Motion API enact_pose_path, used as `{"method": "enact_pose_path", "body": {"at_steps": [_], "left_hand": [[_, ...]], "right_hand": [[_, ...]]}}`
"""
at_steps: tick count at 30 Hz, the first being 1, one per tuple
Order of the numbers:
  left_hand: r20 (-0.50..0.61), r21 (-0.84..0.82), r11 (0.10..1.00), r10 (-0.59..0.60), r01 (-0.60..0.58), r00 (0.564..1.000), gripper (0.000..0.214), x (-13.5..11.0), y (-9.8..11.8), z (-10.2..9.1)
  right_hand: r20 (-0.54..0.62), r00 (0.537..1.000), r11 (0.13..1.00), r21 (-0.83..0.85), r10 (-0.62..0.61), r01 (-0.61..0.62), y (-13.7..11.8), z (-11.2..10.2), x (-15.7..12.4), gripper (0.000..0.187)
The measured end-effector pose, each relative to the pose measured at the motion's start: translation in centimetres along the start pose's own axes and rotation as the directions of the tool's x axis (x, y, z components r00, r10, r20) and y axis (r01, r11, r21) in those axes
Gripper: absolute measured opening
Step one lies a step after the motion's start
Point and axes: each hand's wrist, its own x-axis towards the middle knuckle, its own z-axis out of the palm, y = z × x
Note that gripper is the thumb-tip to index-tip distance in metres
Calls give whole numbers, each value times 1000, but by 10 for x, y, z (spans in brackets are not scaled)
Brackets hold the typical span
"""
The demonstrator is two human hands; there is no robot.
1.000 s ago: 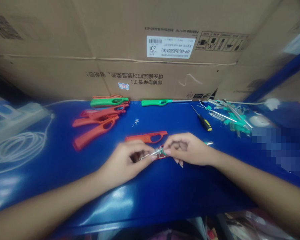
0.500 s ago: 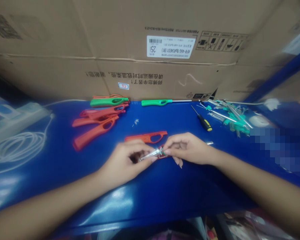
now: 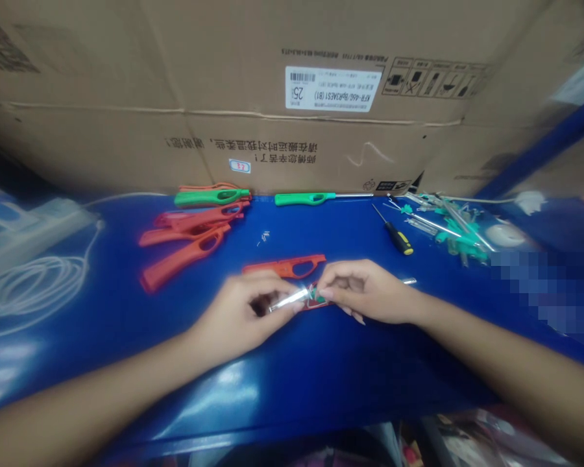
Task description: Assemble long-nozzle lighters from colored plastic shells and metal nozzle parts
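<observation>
Both of my hands work close together over the blue table. Closed around a shiny clear lighter tank, my left hand keeps it tilted up to the right. The fingertips of my right hand pinch a small green lighter part at the tank's right end; whether the two are joined I cannot tell. Under the fingertips shows a red lighter shell, mostly covered. Just beyond them lies an orange lighter shell half. A metal tube end shows behind my right wrist.
Several orange shells and a green shell lie at left. A green lighter, small pins, and a screwdriver lie beyond. Green and metal parts pile at right. A cardboard box forms the back; a coiled cable lies left.
The clear tank has turned slightly, and more of the green part shows between it and my right fingertips. Both hands stay nearly in place.
</observation>
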Motion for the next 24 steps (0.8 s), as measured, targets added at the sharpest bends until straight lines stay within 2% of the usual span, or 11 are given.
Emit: {"method": "enact_pose_path", "body": {"at_steps": [6,15,24], "left_hand": [[0,-5,1000,0,0,1000,17,1,-1,1],[-5,4,999,38,-38,999,14,0,0,0],[-9,13,997,75,-75,997,15,0,-2,1]], "right_hand": [[-4,1000,1000,15,-14,14,4,0,0,30],[20,994,994,28,-109,108,0,-2,1,25],[24,994,994,2,-106,105,3,-2,2,29]]}}
